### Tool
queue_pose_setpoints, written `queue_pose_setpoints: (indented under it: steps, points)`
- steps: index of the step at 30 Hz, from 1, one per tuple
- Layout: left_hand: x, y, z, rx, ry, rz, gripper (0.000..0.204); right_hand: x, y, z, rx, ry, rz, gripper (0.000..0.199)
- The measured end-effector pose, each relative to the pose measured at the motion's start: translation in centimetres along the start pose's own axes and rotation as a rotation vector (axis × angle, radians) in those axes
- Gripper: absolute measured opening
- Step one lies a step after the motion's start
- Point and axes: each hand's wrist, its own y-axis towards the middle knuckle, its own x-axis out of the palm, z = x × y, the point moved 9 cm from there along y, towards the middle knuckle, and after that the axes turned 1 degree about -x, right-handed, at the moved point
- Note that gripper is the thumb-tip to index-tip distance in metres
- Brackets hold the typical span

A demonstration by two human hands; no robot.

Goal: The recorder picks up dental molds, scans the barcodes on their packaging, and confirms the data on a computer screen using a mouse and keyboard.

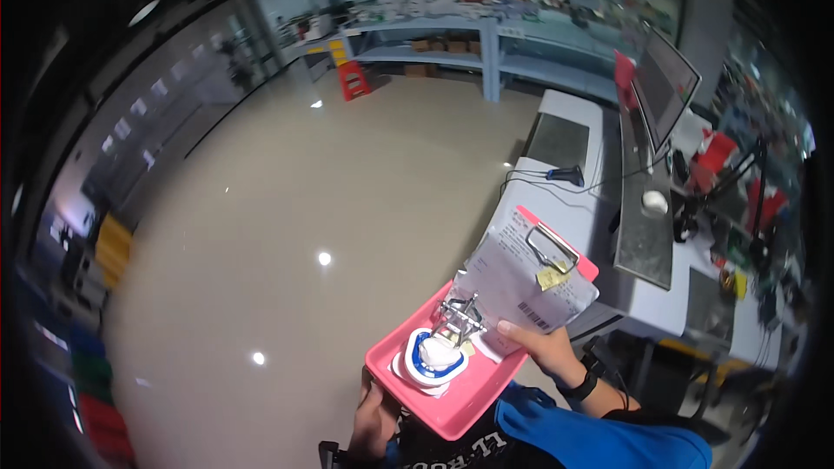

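Evidently two-handed, holding a pink tray (478, 389) out over the floor (278, 208).

Closed on the tray's near-left edge with the left hand (372, 412); clasping the clipboard (587, 269) in the right hand (549, 353), too hidden beneath to tell about any hold on the tray. Possibly at risk of sliding the mould (439, 354) and frame (460, 318), both inside the tray, through tilting, or dropping the clipboard through a slackened thumb.
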Motion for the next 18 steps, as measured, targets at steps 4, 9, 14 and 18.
queue_pose_setpoints:
  steps: [4,9,14,18]
  points:
    - [-3.2,11.2,2.7,0.032,0.411,-0.215,0.066,1.5,8.9,1.3,-0.074,-0.028,0.073,0.057]
    - [-10.0,27.3,7.3,-0.030,1.116,-0.204,0.083,6.2,22.8,4.5,-0.145,-0.002,0.114,0.057]
    - [-9.5,37.8,14.5,-0.205,-0.077,-0.178,0.073,11.3,34.9,4.0,-0.075,-0.020,0.108,0.057]
    - [-11.2,47.8,17.7,-0.307,-0.011,-0.258,0.075,11.3,43.6,3.2,-0.130,-0.004,0.193,0.057]
